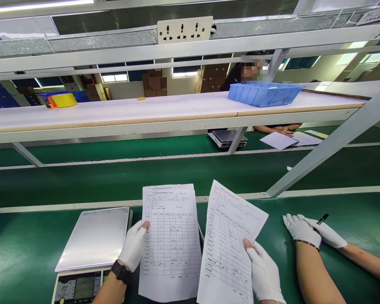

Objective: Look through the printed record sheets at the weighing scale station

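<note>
Both hands wear thin white gloves with the fingertips cut away. The left hand [133, 247], at seven o'clock, has a black wristwatch just below the cuff; the right hand [264, 274], at five o'clock, shows a bare forearm.

We see bright, even overhead tube light, glare on the scale pan [96, 236], soft shadows, and wide-angle bending at the edges

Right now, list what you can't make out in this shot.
Head view only:
- Left form and right form: the writing is too small to read.
- Scale: its display is cut off by the bottom edge and hidden behind the left hand.
- Right hand: its wrist runs out of frame.
- Blue tray: its wall hides the contents.
</note>
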### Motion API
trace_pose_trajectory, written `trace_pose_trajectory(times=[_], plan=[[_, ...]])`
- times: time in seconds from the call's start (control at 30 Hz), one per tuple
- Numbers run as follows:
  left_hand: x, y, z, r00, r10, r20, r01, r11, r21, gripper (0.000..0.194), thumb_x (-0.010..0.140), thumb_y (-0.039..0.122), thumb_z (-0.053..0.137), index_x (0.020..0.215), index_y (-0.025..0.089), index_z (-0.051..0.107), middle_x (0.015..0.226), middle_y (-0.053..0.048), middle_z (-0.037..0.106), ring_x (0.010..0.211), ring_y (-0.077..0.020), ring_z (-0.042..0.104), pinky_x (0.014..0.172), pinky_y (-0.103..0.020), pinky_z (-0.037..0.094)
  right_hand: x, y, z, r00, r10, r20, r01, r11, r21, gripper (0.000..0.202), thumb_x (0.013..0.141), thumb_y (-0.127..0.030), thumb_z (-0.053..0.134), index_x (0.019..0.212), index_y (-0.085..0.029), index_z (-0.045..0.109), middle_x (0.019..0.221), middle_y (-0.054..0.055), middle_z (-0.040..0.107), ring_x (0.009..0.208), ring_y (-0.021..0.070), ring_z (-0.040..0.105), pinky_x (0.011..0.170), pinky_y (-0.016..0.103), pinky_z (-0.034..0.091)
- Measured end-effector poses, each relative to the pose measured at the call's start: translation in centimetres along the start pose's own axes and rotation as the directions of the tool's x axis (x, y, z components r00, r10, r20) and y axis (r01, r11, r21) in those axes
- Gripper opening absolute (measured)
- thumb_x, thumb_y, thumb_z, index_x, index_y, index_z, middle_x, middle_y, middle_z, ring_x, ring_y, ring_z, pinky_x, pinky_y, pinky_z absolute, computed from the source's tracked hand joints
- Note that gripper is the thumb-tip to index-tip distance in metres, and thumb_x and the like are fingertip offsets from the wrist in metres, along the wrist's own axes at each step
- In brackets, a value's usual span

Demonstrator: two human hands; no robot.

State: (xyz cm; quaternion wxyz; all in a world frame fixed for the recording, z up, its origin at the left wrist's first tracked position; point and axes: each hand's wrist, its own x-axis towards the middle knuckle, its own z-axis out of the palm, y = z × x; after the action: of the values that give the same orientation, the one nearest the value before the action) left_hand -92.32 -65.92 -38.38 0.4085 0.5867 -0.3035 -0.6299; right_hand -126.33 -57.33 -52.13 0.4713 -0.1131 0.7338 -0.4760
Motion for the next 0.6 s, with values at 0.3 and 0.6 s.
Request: trace_pose_trajectory(times=[0.3, 0.6], plan=[[-0.3, 0.3, 0.0, 1.000, 0.007, 0.002, -0.007, 1.000, -0.016, 0.080, 0.060, 0.059, 0.087, 0.117, 0.009, 0.063, 0.125, -0.016, 0.061, 0.117, -0.0308, 0.058, 0.097, -0.037, 0.054, -1.7, -1.9, 0.3, 1.000, 0.018, 0.017, -0.019, 0.998, 0.059, 0.089, 0.050, -0.074, 0.067, 0.112, -0.010, 0.067, 0.119, 0.009, 0.065, 0.113, 0.0263, 0.058, 0.081, 0.025, 0.051], [-1.3, -0.5, 2.3, 0.999, -0.023, 0.043, 0.025, 0.999, -0.047, 0.074, 0.058, 0.050, 0.091, 0.110, 0.006, 0.065, 0.117, -0.019, 0.064, 0.106, -0.0305, 0.064, 0.090, -0.036, 0.055, -3.5, -0.5, 4.7, 0.905, -0.129, 0.406, 0.082, 0.988, 0.132, 0.076, 0.065, -0.073, 0.068, 0.108, -0.010, 0.062, 0.128, 0.012, 0.060, 0.116, 0.0250, 0.057, 0.094, 0.026, 0.051]])
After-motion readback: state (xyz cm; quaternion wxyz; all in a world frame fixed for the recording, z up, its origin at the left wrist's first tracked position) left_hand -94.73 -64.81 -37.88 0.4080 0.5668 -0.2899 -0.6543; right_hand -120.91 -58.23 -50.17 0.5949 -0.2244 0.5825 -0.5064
